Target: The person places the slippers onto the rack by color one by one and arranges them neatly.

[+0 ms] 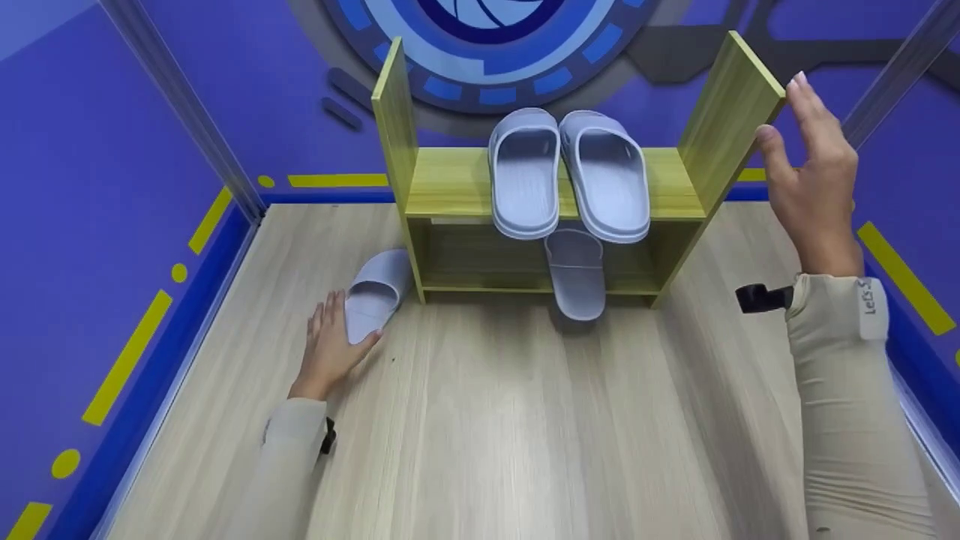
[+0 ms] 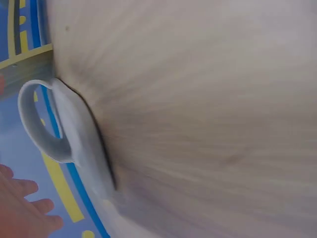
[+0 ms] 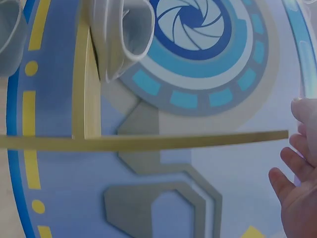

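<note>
My left hand (image 1: 330,349) is beside a grey slide slipper (image 1: 375,296) on the floor, its fingers extended along one side and the thumb on the other. In the left wrist view the fingers (image 2: 42,206) are spread, and the slipper (image 2: 79,139) lies sole-down. My right hand (image 1: 817,172) is at the upper front corner of the shoe rack's right side panel (image 1: 731,112), with fingers extended and thumb apart. The right wrist view has that hand (image 3: 299,173) around the panel's end, nothing gripped.
Two grey slippers, a left one (image 1: 525,180) and a right one (image 1: 611,180), stand on the rack's upper shelf (image 1: 450,180). Another slipper (image 1: 577,281) sticks out from the lower level. Purple-blue walls (image 1: 112,187) surround the wood-patterned floor (image 1: 480,420).
</note>
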